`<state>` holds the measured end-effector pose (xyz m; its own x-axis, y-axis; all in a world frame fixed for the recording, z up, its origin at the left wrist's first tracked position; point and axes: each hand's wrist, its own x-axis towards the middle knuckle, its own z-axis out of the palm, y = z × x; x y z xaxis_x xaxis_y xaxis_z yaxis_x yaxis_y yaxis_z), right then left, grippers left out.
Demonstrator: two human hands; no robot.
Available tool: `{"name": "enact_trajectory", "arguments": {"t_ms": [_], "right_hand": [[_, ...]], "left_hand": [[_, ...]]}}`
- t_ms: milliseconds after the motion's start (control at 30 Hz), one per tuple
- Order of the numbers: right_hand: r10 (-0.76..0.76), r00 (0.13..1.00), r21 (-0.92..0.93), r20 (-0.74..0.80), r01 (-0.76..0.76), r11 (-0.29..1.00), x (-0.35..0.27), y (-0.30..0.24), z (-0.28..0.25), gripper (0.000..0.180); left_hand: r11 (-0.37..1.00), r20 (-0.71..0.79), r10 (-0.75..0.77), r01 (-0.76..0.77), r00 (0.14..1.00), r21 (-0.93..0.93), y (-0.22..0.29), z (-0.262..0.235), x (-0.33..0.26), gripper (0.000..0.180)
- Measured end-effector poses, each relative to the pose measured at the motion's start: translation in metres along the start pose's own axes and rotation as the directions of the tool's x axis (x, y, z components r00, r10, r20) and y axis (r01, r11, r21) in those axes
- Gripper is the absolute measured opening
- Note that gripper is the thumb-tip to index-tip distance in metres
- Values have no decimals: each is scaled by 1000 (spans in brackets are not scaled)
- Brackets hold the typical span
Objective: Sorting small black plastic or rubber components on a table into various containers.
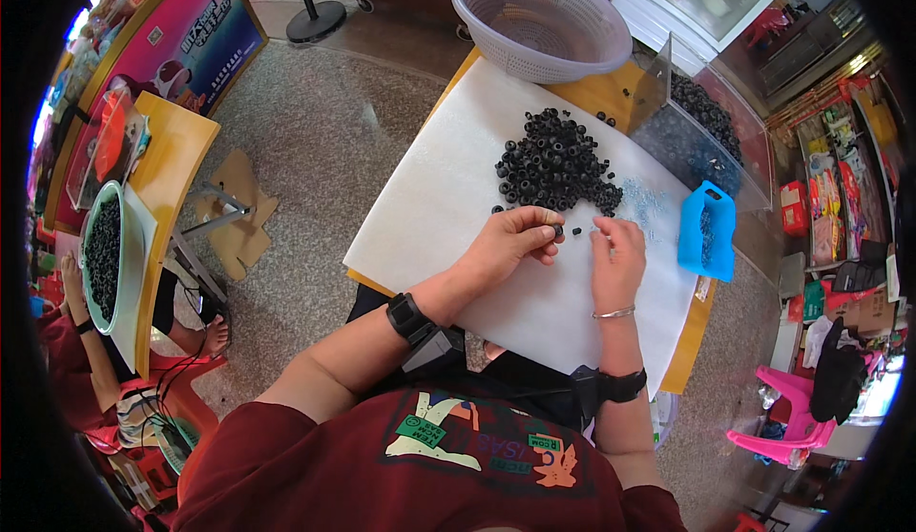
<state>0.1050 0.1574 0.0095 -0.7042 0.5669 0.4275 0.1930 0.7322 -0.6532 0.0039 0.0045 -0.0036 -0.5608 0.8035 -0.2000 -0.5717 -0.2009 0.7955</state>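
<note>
My left hand [520,238] pinches a small round black part [558,231] with a hole between thumb and forefinger, above a white sheet [420,198] on the table. My right hand [618,257] is just to its right, fingertips drawn together; whatever they hold, if anything, is too small to make out. A tiny black piece [577,231] lies between the hands. Just beyond them is a heap of black ring-like parts [549,160], some round and some smaller. Thin pale-blue pieces [646,200] are scattered on the sheet to the heap's right.
A blue scoop-shaped tray [708,255] with small dark pieces stands at the table's right edge. Behind it is a clear bin [658,88] of black parts. A grey plastic basket [544,64] sits at the far edge. Another person works at a table [181,141] on the left.
</note>
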Motion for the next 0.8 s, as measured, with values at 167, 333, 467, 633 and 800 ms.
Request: {"name": "enact_trajectory", "arguments": {"t_ms": [167, 333, 467, 633, 800], "right_hand": [[-190, 980, -203, 63, 199, 959, 2, 5, 6, 18], [-222, 973, -198, 68, 232, 952, 8, 6, 0, 19], [-371, 905, -240, 210, 416, 877, 9, 1, 4, 21], [-272, 942, -96, 197, 295, 951, 8, 3, 7, 19], [226, 934, 534, 275, -344, 773, -2, -32, 0, 14]], "left_hand": [[1000, 18, -4, 4, 1000, 0, -1, 0, 0, 21], [998, 20, 8, -9, 1000, 55, 1, 1, -2, 20], [996, 16, 3, -4, 1000, 91, 2, 1, -1, 21], [999, 12, -34, 33, 999, 23, 3, 2, -1, 21], [999, 57, -21, 23, 998, -35, 3, -2, -2, 20]]}}
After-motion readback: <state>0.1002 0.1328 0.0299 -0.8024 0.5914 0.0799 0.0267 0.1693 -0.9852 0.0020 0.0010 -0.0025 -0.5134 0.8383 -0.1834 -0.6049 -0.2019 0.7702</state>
